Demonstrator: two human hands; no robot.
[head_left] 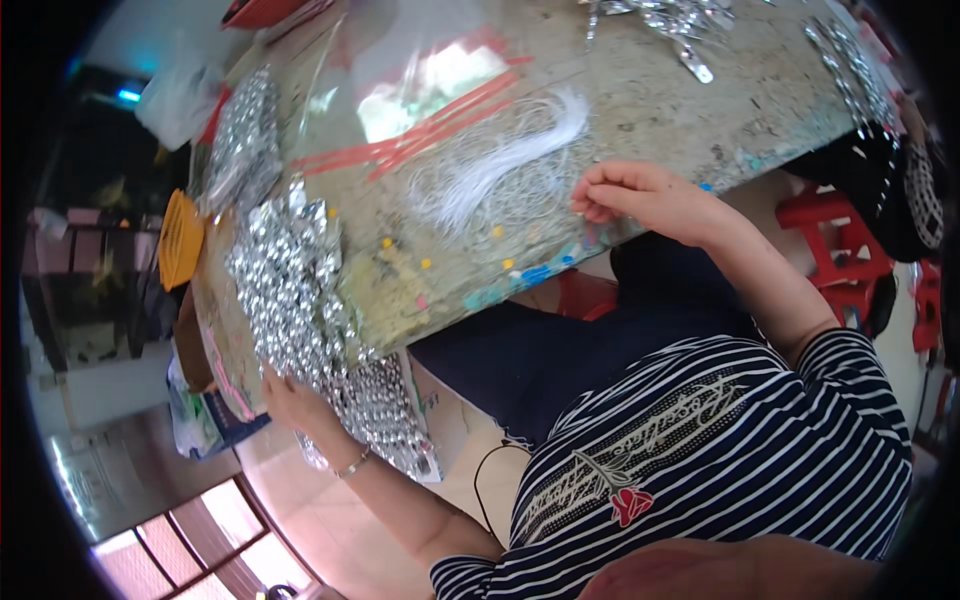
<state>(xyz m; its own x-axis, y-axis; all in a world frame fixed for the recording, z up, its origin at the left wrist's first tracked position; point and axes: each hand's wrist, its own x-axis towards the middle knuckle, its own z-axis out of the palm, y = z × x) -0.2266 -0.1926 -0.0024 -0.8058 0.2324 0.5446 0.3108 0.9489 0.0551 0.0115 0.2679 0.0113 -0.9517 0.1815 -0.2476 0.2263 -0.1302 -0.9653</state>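
My left hand, with a thin bracelet at the wrist, grips the edge of a silver sheet of shiny studs that hangs over the table's edge. More crumpled silver sheets lie piled on the table just above it. My right hand rests at the table's near edge with its fingertips pinched together. Whatever is between them is too small to see. A bundle of white threads lies just left of that hand.
The worn, paint-spotted table also carries a clear plastic bag with red stripes, another silver heap and silver strips. An orange object sits at its left end. Red stools stand on the right.
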